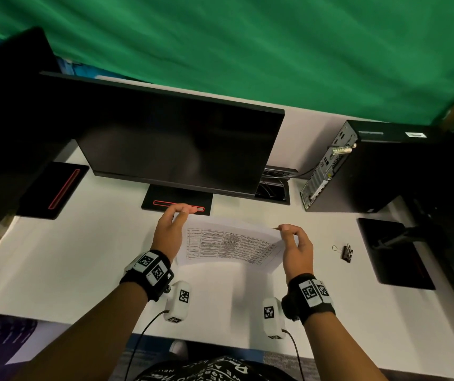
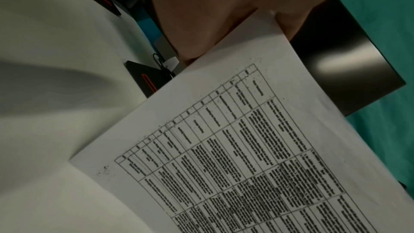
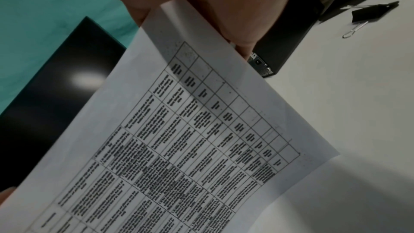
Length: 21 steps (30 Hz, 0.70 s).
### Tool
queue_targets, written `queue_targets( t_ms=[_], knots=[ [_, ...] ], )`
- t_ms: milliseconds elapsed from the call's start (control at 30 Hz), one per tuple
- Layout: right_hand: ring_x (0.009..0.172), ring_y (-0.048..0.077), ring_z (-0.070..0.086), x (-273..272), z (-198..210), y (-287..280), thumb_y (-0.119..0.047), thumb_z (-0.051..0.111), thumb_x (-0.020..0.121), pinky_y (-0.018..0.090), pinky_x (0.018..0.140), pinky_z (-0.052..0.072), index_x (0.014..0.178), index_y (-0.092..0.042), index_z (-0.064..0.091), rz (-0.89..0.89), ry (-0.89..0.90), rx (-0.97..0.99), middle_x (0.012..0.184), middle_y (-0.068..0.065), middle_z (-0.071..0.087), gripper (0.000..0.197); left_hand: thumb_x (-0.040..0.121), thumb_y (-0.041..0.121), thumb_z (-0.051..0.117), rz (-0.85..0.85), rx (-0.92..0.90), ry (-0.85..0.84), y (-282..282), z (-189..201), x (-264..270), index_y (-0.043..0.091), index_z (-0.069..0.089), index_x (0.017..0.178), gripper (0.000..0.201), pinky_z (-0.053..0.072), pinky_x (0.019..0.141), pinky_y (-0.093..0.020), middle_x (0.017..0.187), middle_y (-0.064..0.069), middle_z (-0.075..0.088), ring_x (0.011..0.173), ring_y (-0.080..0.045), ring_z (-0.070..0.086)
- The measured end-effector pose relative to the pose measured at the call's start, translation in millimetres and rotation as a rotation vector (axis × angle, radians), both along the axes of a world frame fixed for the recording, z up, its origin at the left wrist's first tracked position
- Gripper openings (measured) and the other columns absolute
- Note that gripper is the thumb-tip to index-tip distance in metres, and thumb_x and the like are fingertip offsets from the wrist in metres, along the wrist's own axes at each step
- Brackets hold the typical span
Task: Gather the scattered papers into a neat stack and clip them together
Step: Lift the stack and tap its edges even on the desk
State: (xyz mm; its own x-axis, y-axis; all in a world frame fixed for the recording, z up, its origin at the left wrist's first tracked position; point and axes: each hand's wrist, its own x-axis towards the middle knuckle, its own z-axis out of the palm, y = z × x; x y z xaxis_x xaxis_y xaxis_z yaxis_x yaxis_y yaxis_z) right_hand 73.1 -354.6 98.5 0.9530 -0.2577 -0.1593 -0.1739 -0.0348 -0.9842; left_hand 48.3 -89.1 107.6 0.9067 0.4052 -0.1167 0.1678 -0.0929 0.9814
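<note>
Here two hands pinch one paper stack.

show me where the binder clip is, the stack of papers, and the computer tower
binder clip (image 1: 347,253): head view, on its black body.
stack of papers (image 1: 231,244): head view, middle of the printed table.
computer tower (image 1: 379,171): head view, on its black side panel.

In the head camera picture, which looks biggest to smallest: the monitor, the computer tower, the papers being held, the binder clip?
1. Monitor
2. Computer tower
3. Papers, though nearer the camera, so true size is unsure
4. Binder clip
</note>
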Motion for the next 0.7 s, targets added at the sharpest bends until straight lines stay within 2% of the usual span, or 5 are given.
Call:
queue_targets(
  t_ms=[233,333,400,467,700],
  knots=[
    [0.088,0.021,0.062,3,-3,-2,-0.032,0.059,0.096,0.035,0.079,0.049,0.094,-0.016,0.067,0.042,-0.009,0.001,0.100,-0.003,0.071,0.018,0.099,0.032,0.045,-0.016,-0.026,-0.004,-1,0,0,0.020,0.063,0.102,0.022,0.052,0.072,-0.029,0.102,0.009,0.067,0.088,-0.015,0.065],
    [0.094,0.011,0.064,-2,-1,-9,-0.043,0.066,0.082,0.024,0.079,0.050,0.107,-0.018,0.063,0.132,-0.049,0.046,0.108,-0.005,0.070,0.035,0.091,0.023,0.055,-0.101,-0.133,-0.012,6,-2,-5,0.022,0.059,0.111,0.020,0.056,0.079,-0.036,0.110,0.002,0.064,0.095,-0.021,0.065],
    [0.095,0.004,0.064,-5,-5,-21,-0.024,0.069,0.082,0.013,0.075,0.050,0.121,-0.016,0.054,0.257,-0.069,0.087,0.112,-0.004,0.067,0.042,0.076,0.005,0.058,-0.171,-0.196,0.001,14,-6,-8,0.019,0.056,0.114,0.040,0.055,0.080,-0.038,0.114,-0.005,0.062,0.101,-0.025,0.063],
    [0.097,0.012,0.062,-8,-13,-30,0.001,0.065,0.087,0.016,0.075,0.052,0.121,-0.017,0.050,0.358,-0.029,0.068,0.111,0.001,0.063,0.041,0.077,-0.009,0.053,-0.168,-0.093,0.111,17,-7,-11,0.021,0.055,0.109,0.044,0.054,0.082,-0.038,0.109,-0.006,0.063,0.103,-0.026,0.060],
    [0.089,0.012,0.059,-8,-16,-29,-0.005,0.059,0.095,0.023,0.076,0.046,0.103,-0.023,0.051,0.400,0.022,-0.108,0.097,0.000,0.061,0.021,0.077,-0.014,0.041,-0.031,0.012,0.239,4,-11,-3,0.019,0.056,0.078,0.036,0.049,0.069,-0.034,0.082,-0.011,0.061,0.084,-0.030,0.061]
  ],
)
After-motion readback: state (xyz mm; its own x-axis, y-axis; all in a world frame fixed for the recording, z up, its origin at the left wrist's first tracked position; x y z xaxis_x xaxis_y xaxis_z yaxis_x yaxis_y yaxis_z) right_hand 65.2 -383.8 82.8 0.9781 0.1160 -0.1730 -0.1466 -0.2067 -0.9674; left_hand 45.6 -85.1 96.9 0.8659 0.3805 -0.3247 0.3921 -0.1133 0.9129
